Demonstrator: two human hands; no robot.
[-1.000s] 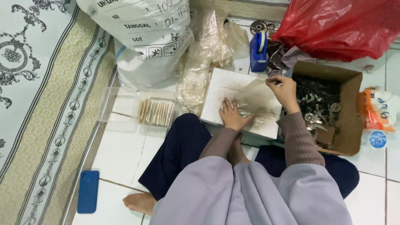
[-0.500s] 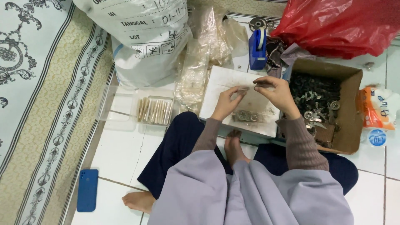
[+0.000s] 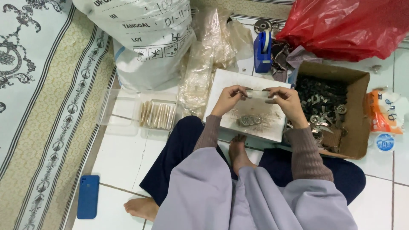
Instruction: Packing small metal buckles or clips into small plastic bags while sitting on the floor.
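Observation:
Above a white board on my lap, both hands hold a small clear plastic bag by its top edge. My left hand pinches the bag's left end and my right hand pinches its right end. A few round metal parts sit low in the bag, over the board. To the right, an open cardboard box holds several dark and silver metal parts.
A blue tape dispenser stands behind the board. Clear bags lie left of it, beside a large white sack. A clear tray holds pale sticks. A red plastic bag lies far right, a blue phone near left.
My hands have come together above the board. The right hand moved left from the box side and the left hand rose off the board; both now hold the small bag's top edge.

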